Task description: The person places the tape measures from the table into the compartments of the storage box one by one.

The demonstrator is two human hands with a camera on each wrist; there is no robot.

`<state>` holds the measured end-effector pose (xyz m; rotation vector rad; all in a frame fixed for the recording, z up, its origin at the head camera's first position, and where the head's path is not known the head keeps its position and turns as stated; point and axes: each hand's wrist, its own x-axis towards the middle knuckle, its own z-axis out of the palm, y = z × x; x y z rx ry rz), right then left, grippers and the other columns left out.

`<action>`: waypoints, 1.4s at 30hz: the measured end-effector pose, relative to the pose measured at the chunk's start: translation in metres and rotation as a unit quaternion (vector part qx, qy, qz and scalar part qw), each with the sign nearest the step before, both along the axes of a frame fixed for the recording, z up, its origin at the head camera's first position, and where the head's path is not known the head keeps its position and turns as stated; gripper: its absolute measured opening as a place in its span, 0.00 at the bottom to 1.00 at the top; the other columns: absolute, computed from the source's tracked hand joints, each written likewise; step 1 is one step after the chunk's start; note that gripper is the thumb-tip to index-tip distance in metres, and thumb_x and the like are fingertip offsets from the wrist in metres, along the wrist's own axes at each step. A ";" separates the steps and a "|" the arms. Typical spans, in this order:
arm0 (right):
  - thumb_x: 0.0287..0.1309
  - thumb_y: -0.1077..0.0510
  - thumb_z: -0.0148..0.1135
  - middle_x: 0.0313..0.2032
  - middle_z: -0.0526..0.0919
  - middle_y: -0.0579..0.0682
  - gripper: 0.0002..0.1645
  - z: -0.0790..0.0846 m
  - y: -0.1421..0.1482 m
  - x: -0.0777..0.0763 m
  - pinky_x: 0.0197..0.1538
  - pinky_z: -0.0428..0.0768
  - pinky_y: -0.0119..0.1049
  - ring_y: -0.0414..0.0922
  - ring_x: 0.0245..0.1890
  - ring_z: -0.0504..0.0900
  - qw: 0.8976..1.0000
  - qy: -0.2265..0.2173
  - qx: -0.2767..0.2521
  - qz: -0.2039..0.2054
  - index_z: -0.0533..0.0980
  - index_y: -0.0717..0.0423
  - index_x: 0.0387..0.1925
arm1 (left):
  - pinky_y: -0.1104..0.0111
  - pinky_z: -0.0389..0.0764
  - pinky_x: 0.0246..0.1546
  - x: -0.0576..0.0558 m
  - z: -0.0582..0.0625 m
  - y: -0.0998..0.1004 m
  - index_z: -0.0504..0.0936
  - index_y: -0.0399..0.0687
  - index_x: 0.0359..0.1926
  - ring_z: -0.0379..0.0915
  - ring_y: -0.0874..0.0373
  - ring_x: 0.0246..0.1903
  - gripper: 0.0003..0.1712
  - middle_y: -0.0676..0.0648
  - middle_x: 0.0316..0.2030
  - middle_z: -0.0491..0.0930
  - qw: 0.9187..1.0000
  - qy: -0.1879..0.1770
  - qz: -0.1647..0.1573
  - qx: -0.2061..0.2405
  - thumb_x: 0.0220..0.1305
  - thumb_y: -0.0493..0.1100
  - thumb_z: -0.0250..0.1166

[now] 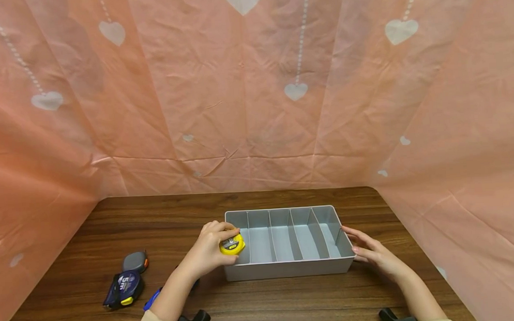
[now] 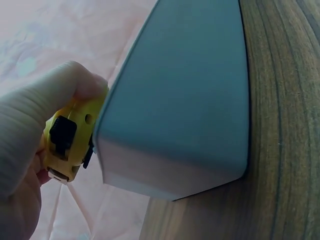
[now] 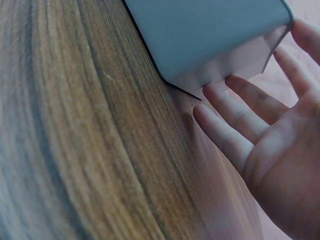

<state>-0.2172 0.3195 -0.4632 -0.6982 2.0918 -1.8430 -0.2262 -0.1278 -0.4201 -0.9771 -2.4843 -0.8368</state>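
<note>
My left hand [image 1: 212, 246] grips a yellow tape measure [image 1: 233, 244] by its sides, over the leftmost compartment of a grey divided tray [image 1: 289, 269]. In the left wrist view the tape measure [image 2: 75, 131] is right at the tray's rim, with its black button and end hook showing. Thumb and fingers lie on either side of its case. At the tray's right end, my right hand [image 1: 377, 256] touches the end wall with its fingers spread and fairly straight. The right wrist view shows those fingertips [image 3: 212, 90] against the wall. All the compartments in view hold nothing.
To the left on the wooden table [image 1: 172, 208] lie a grey tape measure [image 1: 134, 262] and a dark blue one [image 1: 124, 287] marked 5m. A bright blue item [image 1: 152, 300] is partly hidden by my left forearm. Pink cloth [image 1: 245, 108] hangs behind and at both sides.
</note>
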 end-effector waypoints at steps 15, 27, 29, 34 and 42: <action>0.63 0.67 0.43 0.57 0.49 0.78 0.32 -0.001 0.000 -0.002 0.48 0.74 0.38 0.46 0.54 0.69 1.000 -0.002 -0.007 0.004 0.47 0.66 0.66 | 0.61 0.59 0.49 -0.002 -0.003 0.006 0.80 0.42 0.48 0.63 0.63 0.38 0.35 0.54 0.43 0.75 0.998 -0.006 0.006 -0.058 0.33 0.48 0.74; 0.62 0.68 0.42 0.57 0.51 0.77 0.31 0.000 0.000 -0.001 0.48 0.74 0.38 0.47 0.53 0.70 1.000 0.003 -0.007 -0.001 0.49 0.66 0.66 | 0.59 0.60 0.51 -0.003 -0.003 0.005 0.80 0.42 0.49 0.66 0.60 0.42 0.37 0.51 0.46 0.77 0.998 -0.021 -0.012 -0.063 0.35 0.55 0.75; 0.62 0.68 0.42 0.57 0.51 0.77 0.31 0.001 0.000 0.000 0.48 0.74 0.38 0.48 0.53 0.70 1.000 0.003 -0.006 -0.003 0.49 0.65 0.66 | 0.59 0.59 0.52 -0.003 -0.004 0.005 0.79 0.42 0.49 0.67 0.60 0.43 0.37 0.51 0.46 0.77 0.998 -0.020 -0.012 -0.066 0.36 0.56 0.75; 0.63 0.68 0.42 0.57 0.52 0.77 0.31 0.001 -0.001 -0.001 0.48 0.74 0.39 0.48 0.53 0.70 1.000 0.007 -0.004 -0.005 0.49 0.65 0.66 | 0.57 0.59 0.53 -0.004 -0.008 0.008 0.79 0.42 0.49 0.68 0.57 0.45 0.37 0.50 0.47 0.77 0.997 0.000 -0.011 -0.076 0.37 0.56 0.74; 0.63 0.68 0.42 0.57 0.51 0.77 0.31 0.000 0.001 -0.001 0.48 0.74 0.39 0.48 0.53 0.69 1.000 0.009 -0.008 0.002 0.48 0.66 0.66 | 0.50 0.52 0.57 -0.002 -0.017 0.011 0.77 0.39 0.52 0.64 0.52 0.54 0.33 0.47 0.54 0.73 0.995 -0.043 -0.031 -0.089 0.48 0.56 0.66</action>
